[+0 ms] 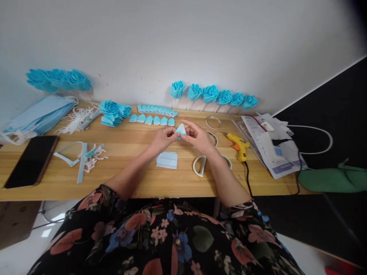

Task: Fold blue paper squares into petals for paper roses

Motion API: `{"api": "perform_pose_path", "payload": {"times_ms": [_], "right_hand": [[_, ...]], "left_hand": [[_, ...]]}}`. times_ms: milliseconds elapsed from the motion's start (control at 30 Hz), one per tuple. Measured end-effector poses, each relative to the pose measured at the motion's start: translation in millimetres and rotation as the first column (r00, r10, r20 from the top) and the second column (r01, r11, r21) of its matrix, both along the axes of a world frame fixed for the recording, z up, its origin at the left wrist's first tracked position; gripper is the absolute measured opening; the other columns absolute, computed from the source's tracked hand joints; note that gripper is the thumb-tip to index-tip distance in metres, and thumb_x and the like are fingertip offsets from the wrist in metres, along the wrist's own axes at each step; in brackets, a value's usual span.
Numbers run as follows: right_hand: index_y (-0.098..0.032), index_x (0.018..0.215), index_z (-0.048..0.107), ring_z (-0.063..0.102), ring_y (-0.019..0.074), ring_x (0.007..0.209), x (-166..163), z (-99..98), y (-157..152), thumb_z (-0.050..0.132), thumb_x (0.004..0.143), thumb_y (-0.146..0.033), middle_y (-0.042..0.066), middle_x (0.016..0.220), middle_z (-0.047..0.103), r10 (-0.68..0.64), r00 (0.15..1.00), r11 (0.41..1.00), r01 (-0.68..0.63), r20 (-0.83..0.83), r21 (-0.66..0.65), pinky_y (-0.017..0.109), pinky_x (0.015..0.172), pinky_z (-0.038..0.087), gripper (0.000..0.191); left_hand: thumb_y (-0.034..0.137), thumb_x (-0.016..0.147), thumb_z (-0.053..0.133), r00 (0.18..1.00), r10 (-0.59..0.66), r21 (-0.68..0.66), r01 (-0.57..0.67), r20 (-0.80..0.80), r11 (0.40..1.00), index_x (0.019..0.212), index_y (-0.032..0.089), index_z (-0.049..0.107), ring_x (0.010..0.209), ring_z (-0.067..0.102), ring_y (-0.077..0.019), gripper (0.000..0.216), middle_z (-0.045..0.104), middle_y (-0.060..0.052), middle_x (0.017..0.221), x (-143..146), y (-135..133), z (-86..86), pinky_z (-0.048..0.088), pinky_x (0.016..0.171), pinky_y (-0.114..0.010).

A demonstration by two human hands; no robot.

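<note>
- Blue and white, the small folded triangular fabric piece [180,130] sits pinched between your 2 hands, held above the light wooden tabletop [129,152] near its middle.
- Your left hand [164,138] grips the piece's left edge with thumb and fingertips pressed together on it.
- Your right hand [197,136] pinches the right edge, its index finger stretched out over the top.
- Just below your hands lies a flat stack of pale blue fabric rectangles [166,159].
- Beyond your hands, a row of 6 small blue folded petals [151,120] lies on the tabletop.
- At your right, a yellow glue gun with an orange trigger [238,145] rests near white plastic rings [212,122].
- 6 blue fabric roses [210,94] lean against the white wall [183,42].
</note>
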State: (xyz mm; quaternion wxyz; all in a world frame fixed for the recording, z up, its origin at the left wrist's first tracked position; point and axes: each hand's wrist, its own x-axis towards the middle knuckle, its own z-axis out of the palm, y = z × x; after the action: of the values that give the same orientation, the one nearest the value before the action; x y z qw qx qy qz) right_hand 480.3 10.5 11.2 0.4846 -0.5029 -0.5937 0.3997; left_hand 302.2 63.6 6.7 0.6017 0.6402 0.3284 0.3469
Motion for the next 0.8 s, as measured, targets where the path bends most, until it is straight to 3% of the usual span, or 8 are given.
{"api": "perform_pose_path", "payload": {"times_ms": [200, 333, 533, 700, 800], "right_hand": [[-0.021, 0.132, 0.064, 0.054, 0.0121, 0.071, 5.6, -1.4, 1.4, 0.071, 0.081, -0.040, -0.001, 0.083, 0.064, -0.030, 0.999, 1.000, 0.029, -0.030, -0.010, 0.026, 0.065, 0.042, 0.055], [-0.020, 0.126, 0.069, 0.052, 0.0117, 0.070, 6.0, -2.6, 1.4, 0.072, 0.079, -0.040, -0.001, 0.080, 0.061, -0.064, 0.998, 0.998, 0.063, -0.013, -0.017, 0.026, 0.065, 0.043, 0.050], [-0.019, 0.112, 0.073, 0.061, 0.0164, 0.084, 2.3, -2.6, 0.4, 0.073, 0.078, -0.048, 0.003, 0.093, 0.070, -0.068, 0.996, 0.996, 0.064, -0.065, -0.064, 0.030, 0.078, 0.050, 0.044], [-0.020, 0.089, 0.071, 0.055, 0.0125, 0.070, 1.6, -5.1, 0.2, 0.076, 0.076, -0.045, -0.002, 0.076, 0.063, -0.078, 0.997, 0.996, 0.078, -0.004, -0.033, 0.026, 0.068, 0.046, 0.029], [-0.020, 0.085, 0.069, 0.053, 0.0121, 0.067, 0.4, -3.8, -1.1, 0.073, 0.078, -0.042, -0.002, 0.073, 0.061, -0.108, 0.992, 0.994, 0.107, 0.060, 0.019, 0.025, 0.064, 0.045, 0.023]], "left_hand": [[0.029, 0.081, 0.061, 0.999, 0.026, 0.018, -0.025, -0.033, 1.000, 0.068, 0.017, 0.054, 0.059, 0.041, -0.0094, 0.019, 0.048, 0.005, 0.062, -0.1, -0.2, 3.0, 0.030, 0.060, -0.025], [0.032, 0.080, 0.060, 0.999, 0.015, 0.039, -0.013, -0.052, 0.999, 0.067, 0.017, 0.052, 0.060, 0.041, -0.0097, 0.021, 0.046, 0.004, 0.062, -0.1, 0.6, 2.9, 0.030, 0.060, -0.025], [0.042, 0.078, 0.061, 0.994, -0.035, 0.056, 0.041, -0.105, 0.998, 0.067, 0.017, 0.053, 0.059, 0.039, -0.0101, 0.028, 0.047, 0.003, 0.062, -0.5, -0.8, 3.6, 0.028, 0.059, -0.026], [0.047, 0.077, 0.063, 0.985, -0.093, 0.079, 0.105, -0.143, 0.991, 0.065, 0.018, 0.051, 0.058, 0.035, -0.0096, 0.034, 0.043, 0.004, 0.061, -0.4, -3.6, 2.8, 0.026, 0.057, -0.026], [0.047, 0.076, 0.064, 0.984, -0.112, 0.052, 0.120, -0.137, 0.991, 0.066, 0.018, 0.052, 0.059, 0.038, -0.0100, 0.033, 0.046, 0.004, 0.061, 0.3, -2.9, 0.0, 0.028, 0.057, -0.025]]}}
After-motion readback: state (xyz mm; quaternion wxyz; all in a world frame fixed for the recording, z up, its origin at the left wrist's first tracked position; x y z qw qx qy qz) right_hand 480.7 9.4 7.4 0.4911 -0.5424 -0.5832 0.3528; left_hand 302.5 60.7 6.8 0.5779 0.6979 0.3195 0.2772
